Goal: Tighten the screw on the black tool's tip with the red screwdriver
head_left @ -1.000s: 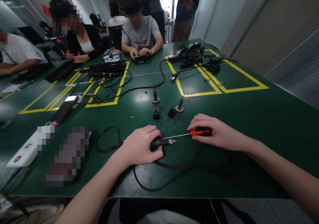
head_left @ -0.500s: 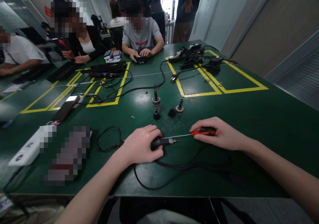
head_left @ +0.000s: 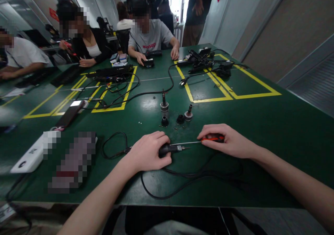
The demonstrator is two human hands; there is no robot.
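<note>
My left hand [head_left: 150, 152] is wrapped over a black soldering iron handle [head_left: 165, 150], holding it down on the green table. A ribbed metal collar and a thin pin stick out of its right end, and a black cord trails off its left end. My right hand [head_left: 225, 140] grips the red-and-black handle of a screwdriver [head_left: 213, 138]. The long shaft points left, its tip by the soldering iron handle behind my left fingers; contact is hidden. Beyond my hands stand a metal part with a pointed tip [head_left: 164, 106], a shorter metal part [head_left: 188, 114] and two black collars [head_left: 180, 119].
Loops of black cable [head_left: 190, 174] lie in front of my hands. At the left are a blurred-out flat object [head_left: 74, 162], a white power strip [head_left: 33, 155] and a phone [head_left: 69, 118]. Bundled cables and adapters [head_left: 200, 62] lie farther back. Co-workers [head_left: 150, 36] sit across the table.
The screwdriver's handle has turned slightly in my right fingers. My left hand keeps its hold. Across the table, a co-worker's hand has moved right, away from a black device.
</note>
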